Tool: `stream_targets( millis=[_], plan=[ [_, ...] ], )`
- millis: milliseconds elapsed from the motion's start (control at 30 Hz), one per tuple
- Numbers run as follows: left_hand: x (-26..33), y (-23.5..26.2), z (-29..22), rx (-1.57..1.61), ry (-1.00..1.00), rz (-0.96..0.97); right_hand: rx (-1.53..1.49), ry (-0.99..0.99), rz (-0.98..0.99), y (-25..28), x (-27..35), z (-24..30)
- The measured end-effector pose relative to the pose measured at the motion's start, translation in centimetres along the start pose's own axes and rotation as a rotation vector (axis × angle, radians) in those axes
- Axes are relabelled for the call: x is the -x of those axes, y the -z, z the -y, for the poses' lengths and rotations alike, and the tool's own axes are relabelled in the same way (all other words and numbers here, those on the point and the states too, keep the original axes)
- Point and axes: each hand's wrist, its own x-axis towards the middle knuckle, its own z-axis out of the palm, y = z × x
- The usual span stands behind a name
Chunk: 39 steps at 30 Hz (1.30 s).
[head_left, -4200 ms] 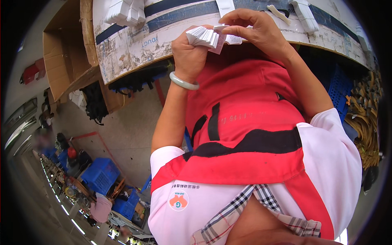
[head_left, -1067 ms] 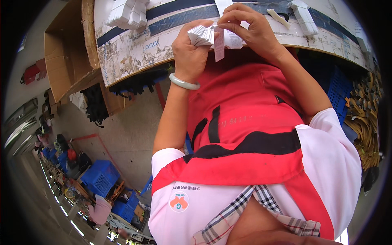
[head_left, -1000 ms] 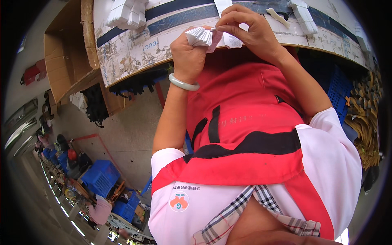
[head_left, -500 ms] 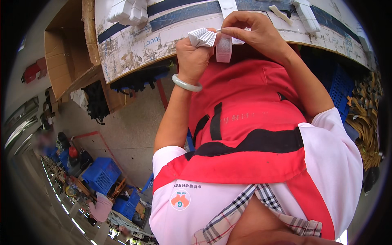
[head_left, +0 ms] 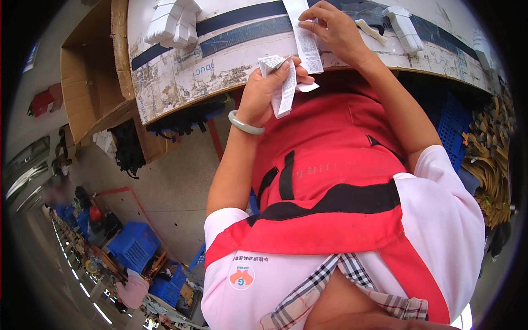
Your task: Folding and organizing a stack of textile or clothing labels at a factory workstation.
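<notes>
My left hand (head_left: 263,94) is closed round a fanned stack of white printed labels (head_left: 283,92), above the near edge of the worktable. A loose end of a label sticks out beside its fingers. To the right and farther off, my right hand (head_left: 342,36) has its thumb and index finger together at the edge of a long white label strip (head_left: 306,47). That strip lies across the table and reaches its near edge. Small print covers its near part.
White label bundles (head_left: 174,23) lie at the table's far left, another bundle (head_left: 404,28) at the right. Beside it is a cream-coloured small tool (head_left: 372,32). An open cardboard box (head_left: 93,77) stands left of the worktable (head_left: 170,91). Brown strips (head_left: 489,165) hang at the right.
My hands have moved apart: the left came nearer to me with its labels turned downward, the right shifted to the label strip on the table. The label hanging between them is gone from there.
</notes>
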Motion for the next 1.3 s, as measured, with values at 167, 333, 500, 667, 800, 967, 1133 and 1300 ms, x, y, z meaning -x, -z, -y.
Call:
stream_targets(
  millis=[167, 333, 500, 667, 800, 967, 1133, 1300],
  plan=[
    [-0.2, 0.3, -0.3, 0.081, 0.002, 0.016, 0.237, 0.017, -0.002, -0.2, -0.6, 0.2],
    [-0.8, 0.6, -0.4, -0.043, -0.107, -0.046, 0.104, 0.021, 0.031, 0.2, -0.1, 0.1],
    [-0.8, 1.5, -1.1, 0.148, -0.113, -0.014, 0.055, 0.035, 0.066, 0.9, 0.7, 1.6],
    [-0.3, 1.6, -1.3, 0.125, -0.145, -0.041, -0.014, 0.038, 0.084, 1.5, 1.2, 2.9],
    [-0.3, -0.2, -1.3, -0.171, -0.317, -0.213, -0.021, 0.072, 0.103, 2.0, 1.6, 4.7],
    [0.1, -1.7, -1.4, -0.471, -0.478, -0.229, -0.062, 0.217, 0.194, 1.7, 2.0, 4.3],
    [0.4, -1.6, -1.2, -0.532, -0.481, -0.253, -0.210, 0.074, 0.223, 1.8, 2.2, 5.7],
    [0.4, -1.5, -1.2, -0.489, -0.472, -0.288, -0.233, 0.038, 0.264, 1.8, 2.8, 5.4]
  ],
)
